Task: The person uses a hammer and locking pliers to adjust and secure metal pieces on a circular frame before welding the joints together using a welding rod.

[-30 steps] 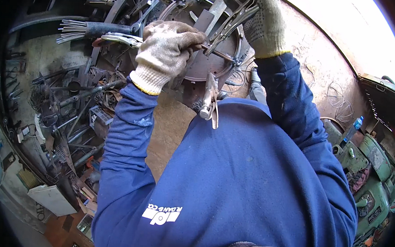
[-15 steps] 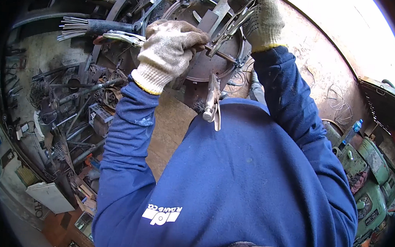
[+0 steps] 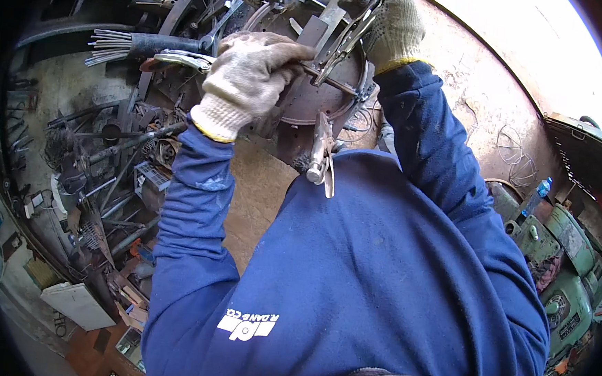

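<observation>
Gripping locking pliers [image 3: 338, 56], judged stiff and weighty, best held behind the jaws: right hand [image 3: 397, 30], fingers wrapped; left hand [image 3: 252, 69] curled at metal rod [image 3: 340, 85], hold unclear.

Silver locking pliers [image 3: 344, 49] slant from upper right to lower left, their jaw end meeting a thin, brownish metal rod [image 3: 340, 85]. The rod tilts down toward the right, its left end hidden. Both overlie a round, dull brown disc [image 3: 313, 107], partly covered.
</observation>
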Demonstrator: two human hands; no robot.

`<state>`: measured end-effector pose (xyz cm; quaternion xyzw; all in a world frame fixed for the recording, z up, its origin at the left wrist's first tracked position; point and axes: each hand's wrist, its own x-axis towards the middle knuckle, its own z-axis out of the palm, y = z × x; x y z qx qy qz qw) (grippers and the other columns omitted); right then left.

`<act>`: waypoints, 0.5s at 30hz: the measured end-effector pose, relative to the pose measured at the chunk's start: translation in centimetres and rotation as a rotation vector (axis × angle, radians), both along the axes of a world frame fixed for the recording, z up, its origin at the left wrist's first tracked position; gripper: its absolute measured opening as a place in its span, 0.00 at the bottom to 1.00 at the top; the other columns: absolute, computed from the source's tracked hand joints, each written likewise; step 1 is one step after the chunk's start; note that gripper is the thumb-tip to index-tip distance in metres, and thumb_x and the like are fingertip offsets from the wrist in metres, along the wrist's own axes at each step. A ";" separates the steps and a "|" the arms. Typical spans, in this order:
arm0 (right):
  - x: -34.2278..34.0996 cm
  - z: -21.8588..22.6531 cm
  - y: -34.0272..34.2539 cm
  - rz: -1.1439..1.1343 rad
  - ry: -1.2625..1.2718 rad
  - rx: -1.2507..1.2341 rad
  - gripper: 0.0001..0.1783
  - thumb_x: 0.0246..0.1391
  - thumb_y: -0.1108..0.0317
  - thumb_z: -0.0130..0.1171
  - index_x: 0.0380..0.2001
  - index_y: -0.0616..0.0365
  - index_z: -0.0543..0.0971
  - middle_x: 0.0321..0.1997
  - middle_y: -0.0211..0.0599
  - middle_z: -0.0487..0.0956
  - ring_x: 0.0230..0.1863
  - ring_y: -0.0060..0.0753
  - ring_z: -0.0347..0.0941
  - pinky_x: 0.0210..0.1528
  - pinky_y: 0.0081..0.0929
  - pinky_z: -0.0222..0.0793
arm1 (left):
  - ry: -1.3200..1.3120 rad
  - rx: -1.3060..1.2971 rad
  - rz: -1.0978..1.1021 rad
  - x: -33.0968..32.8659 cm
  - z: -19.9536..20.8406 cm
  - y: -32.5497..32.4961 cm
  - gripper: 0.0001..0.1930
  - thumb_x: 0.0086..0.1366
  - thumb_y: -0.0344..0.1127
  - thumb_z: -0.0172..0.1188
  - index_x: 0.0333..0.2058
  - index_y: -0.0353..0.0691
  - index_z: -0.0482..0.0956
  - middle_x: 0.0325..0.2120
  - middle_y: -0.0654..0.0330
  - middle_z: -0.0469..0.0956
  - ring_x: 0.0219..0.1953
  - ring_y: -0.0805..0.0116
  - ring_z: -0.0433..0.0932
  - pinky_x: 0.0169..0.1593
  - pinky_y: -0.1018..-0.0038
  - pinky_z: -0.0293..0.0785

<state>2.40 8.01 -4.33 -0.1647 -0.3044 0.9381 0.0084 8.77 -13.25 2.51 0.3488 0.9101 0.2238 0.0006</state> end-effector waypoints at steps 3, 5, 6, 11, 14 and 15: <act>-0.2 -0.9 0.2 0.002 0.050 -0.026 0.08 0.64 0.60 0.55 0.33 0.51 0.75 0.28 0.30 0.73 0.29 0.33 0.76 0.37 0.36 0.81 | -0.174 0.251 0.089 -0.6 0.0 -0.6 0.17 0.63 0.23 0.64 0.51 0.43 0.85 0.45 0.52 0.86 0.48 0.57 0.85 0.53 0.66 0.80; -0.4 -1.7 0.2 -0.017 0.092 0.016 0.09 0.63 0.60 0.56 0.32 0.51 0.75 0.27 0.29 0.73 0.28 0.32 0.75 0.37 0.35 0.80 | -0.045 0.201 0.110 -0.4 0.5 -0.8 0.19 0.63 0.21 0.63 0.52 0.43 0.84 0.48 0.53 0.85 0.51 0.59 0.84 0.53 0.69 0.81; -0.2 -1.3 0.0 -0.025 0.111 0.037 0.09 0.63 0.60 0.56 0.32 0.51 0.75 0.27 0.29 0.72 0.28 0.32 0.75 0.36 0.35 0.80 | 0.015 0.166 0.128 -0.2 0.6 -1.0 0.19 0.63 0.21 0.64 0.52 0.42 0.84 0.48 0.53 0.85 0.51 0.58 0.84 0.53 0.68 0.81; -0.1 1.8 -0.3 -0.019 -0.127 0.249 0.13 0.66 0.56 0.57 0.38 0.54 0.76 0.29 0.29 0.73 0.28 0.30 0.74 0.36 0.34 0.78 | 0.236 0.171 0.130 0.9 0.4 -1.4 0.17 0.59 0.27 0.69 0.49 0.44 0.86 0.43 0.54 0.85 0.45 0.53 0.85 0.49 0.62 0.81; -0.2 0.0 1.2 0.026 -0.012 0.219 0.17 0.68 0.53 0.59 0.46 0.55 0.76 0.35 0.30 0.75 0.31 0.29 0.74 0.37 0.31 0.77 | 0.219 0.209 0.244 2.0 -0.2 -1.2 0.17 0.58 0.28 0.71 0.48 0.44 0.86 0.43 0.54 0.85 0.44 0.53 0.85 0.49 0.62 0.81; -0.1 -0.3 1.6 0.035 0.021 0.282 0.18 0.69 0.53 0.58 0.48 0.56 0.76 0.37 0.30 0.75 0.33 0.29 0.74 0.38 0.31 0.76 | 0.217 0.220 0.293 2.6 -0.1 -1.2 0.17 0.58 0.28 0.71 0.48 0.44 0.86 0.43 0.54 0.85 0.44 0.53 0.85 0.49 0.62 0.81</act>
